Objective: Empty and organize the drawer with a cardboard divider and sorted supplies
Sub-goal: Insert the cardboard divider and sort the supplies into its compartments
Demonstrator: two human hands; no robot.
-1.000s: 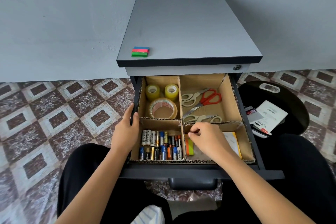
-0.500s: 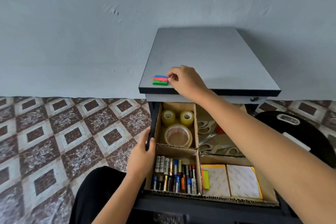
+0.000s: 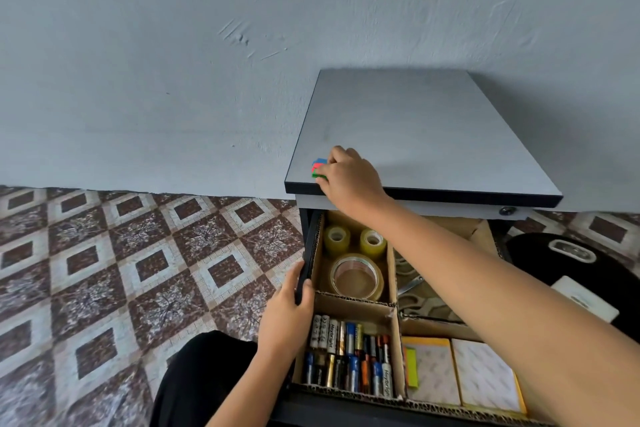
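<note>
Nearly done, I judge: brown cardboard divider (image 3: 391, 274) filled, right hand (image 3: 349, 177) pinches the last small blue-red-green sticky stack (image 3: 317, 167) atop the grey cabinet (image 3: 415, 128), left hand (image 3: 287, 315) grips the black drawer (image 3: 307, 263) by its left wall.

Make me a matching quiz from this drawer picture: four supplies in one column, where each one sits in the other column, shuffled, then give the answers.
1. tape rolls
2. batteries
3. square note pads
4. coloured flag stack

A. front-right compartment
B. cabinet top, pinched by the right hand
C. back-left compartment
D. front-left compartment

Pairs: 1-C, 2-D, 3-A, 4-B.
</note>
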